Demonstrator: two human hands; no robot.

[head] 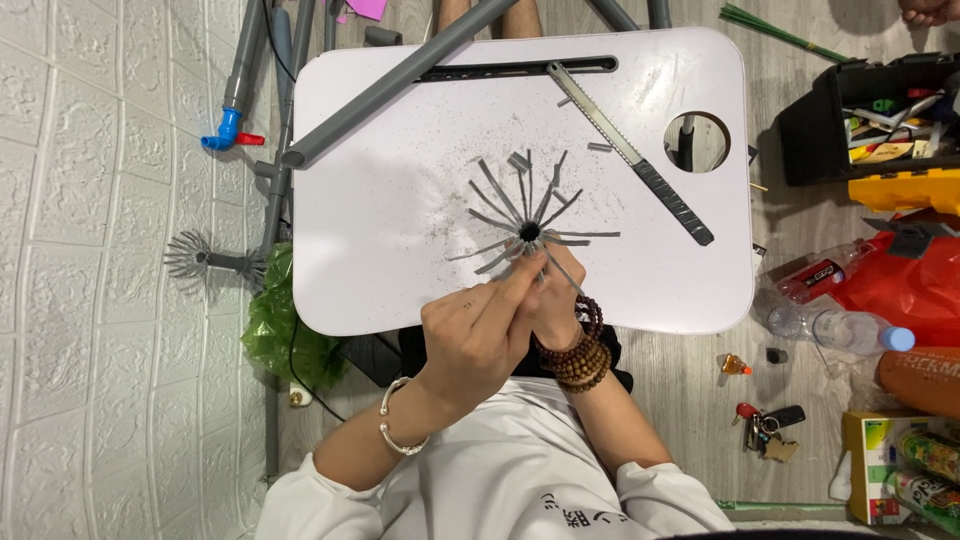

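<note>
While the left hand pinches one thin grey strip between thumb and fingers, the right hand, its wrist wrapped in brown wooden beads, closes around the lower part of the grey plastic pipe end whose wall has been slit into a fan of narrow strips. That splayed piece lies near the middle of the white rounded lap table, touching both hands at its near edge. Most strips already stand spread outward like spokes; the few nearest the hands look bunched and not yet bent flat, so the shaping seems, as a judgement, largely done with a small share left. Grey shavings and short offcuts lie scattered over the tabletop around it. Further out, a long serrated knife with a dark wrapped handle rests diagonally to the right, and a long grey pipe crosses the table's far left corner. On the floor to the left lies a finished-looking splayed pipe piece. At the right, an open black toolbox holds assorted small tools and packets, hard to tell apart.
</note>
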